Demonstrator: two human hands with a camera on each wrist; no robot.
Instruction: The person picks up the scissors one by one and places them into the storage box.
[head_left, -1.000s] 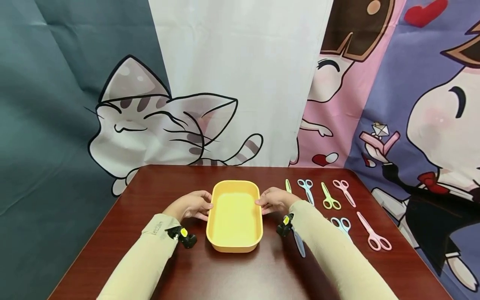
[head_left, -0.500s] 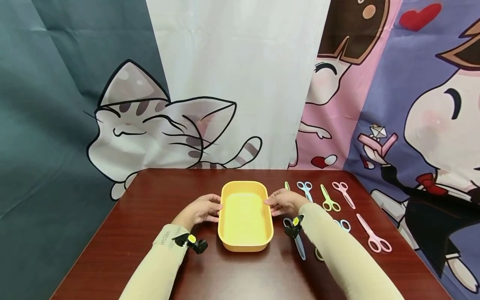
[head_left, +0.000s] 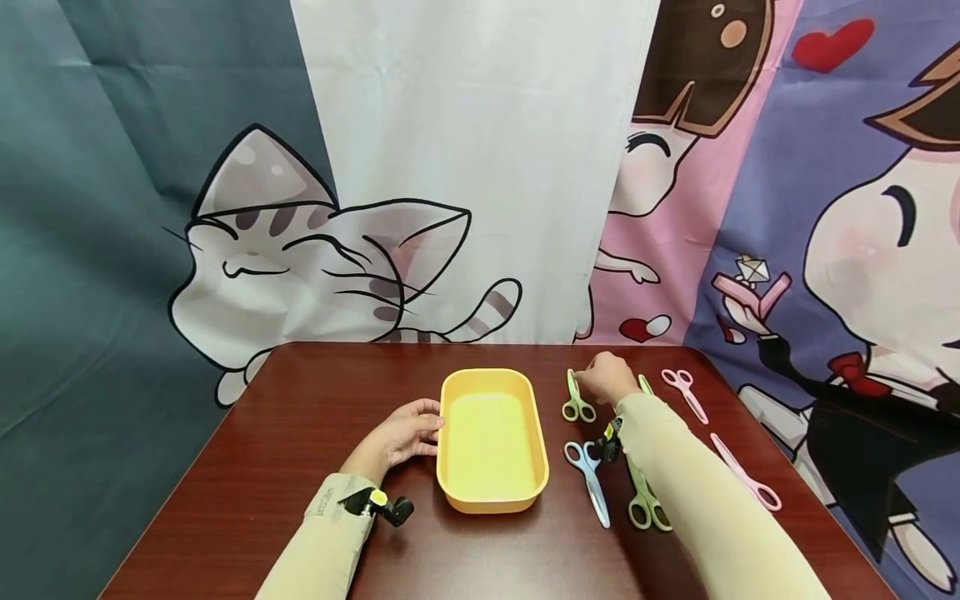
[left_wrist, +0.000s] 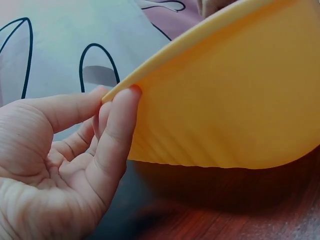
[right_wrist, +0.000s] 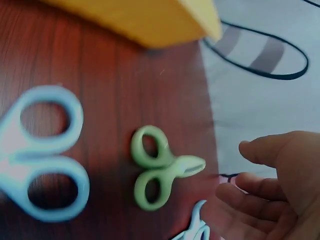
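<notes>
A yellow rectangular tray (head_left: 491, 454) sits at the middle of the table. My left hand (head_left: 405, 433) pinches its left rim between thumb and fingers, as the left wrist view shows on the tray's wall (left_wrist: 225, 100). My right hand (head_left: 609, 379) is off the tray, reaching over the scissors at the back right. In the right wrist view this hand (right_wrist: 275, 185) has thumb and fingers apart, holding nothing, beside light blue scissors (right_wrist: 192, 232) partly out of frame. Small green scissors (head_left: 578, 409) lie left of it. Blue scissors (head_left: 594, 483) lie nearer me.
Green scissors (head_left: 639, 492) lie partly under my right forearm. Pink scissors (head_left: 684, 386) rest at the far right, with another pink pair (head_left: 742, 471) nearer. My right sleeve (head_left: 705, 500) hides part of the row. A printed cloth (head_left: 487, 167) hangs behind the table (head_left: 315, 417).
Both hands shifted the tray to the right. The right hand then let go of its rim and moved right and back over the scissors; the left hand kept its pinch.
</notes>
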